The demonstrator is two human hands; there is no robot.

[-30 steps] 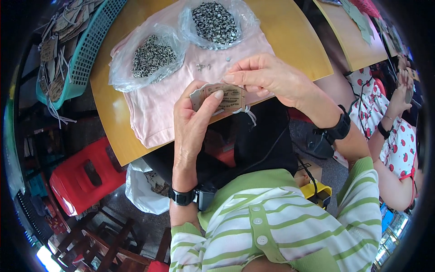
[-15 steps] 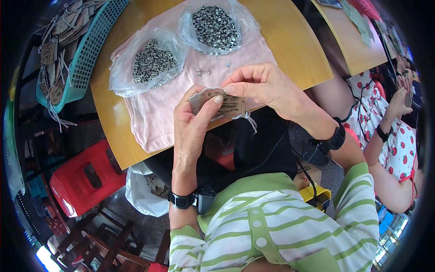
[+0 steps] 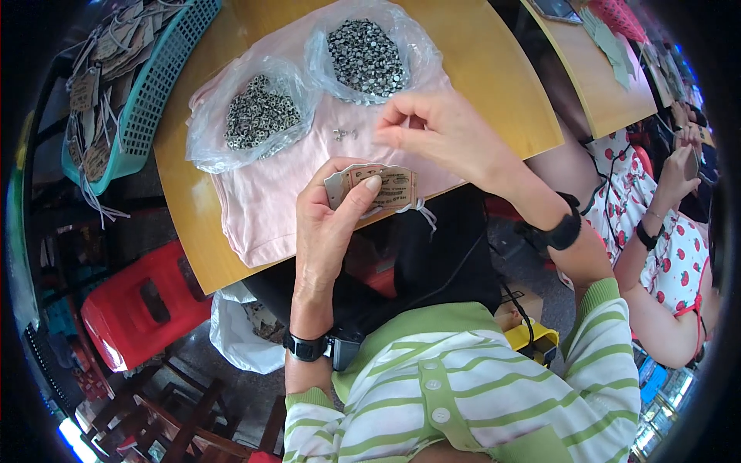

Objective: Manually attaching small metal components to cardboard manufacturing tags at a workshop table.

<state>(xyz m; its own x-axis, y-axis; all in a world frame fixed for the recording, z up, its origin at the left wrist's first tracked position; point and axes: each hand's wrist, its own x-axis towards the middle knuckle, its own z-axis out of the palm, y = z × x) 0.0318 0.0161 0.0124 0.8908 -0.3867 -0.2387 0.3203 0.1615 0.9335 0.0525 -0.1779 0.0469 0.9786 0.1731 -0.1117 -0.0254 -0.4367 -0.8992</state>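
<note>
Wooden surface point(image 3: 494, 69) carrying pink cloth point(image 3: 262, 201) and two clear bags of metal eyelets point(image 3: 258, 114), left hand point(image 3: 332, 224) pinching brown paper tags point(image 3: 378, 185) above the cloth's near edge, right hand point(image 3: 440, 131) hovering beside, fingertips pressing together.

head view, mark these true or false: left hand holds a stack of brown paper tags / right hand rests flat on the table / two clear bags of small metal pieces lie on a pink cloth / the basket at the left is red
1. The left hand holds a stack of brown tags: true.
2. The right hand rests flat on the table: false, it is raised over the pink cloth, fingertips pinched.
3. Two clear bags of small metal pieces lie on the pink cloth: true.
4. The basket at the left is red: false, it is teal, with tags in it.
</note>
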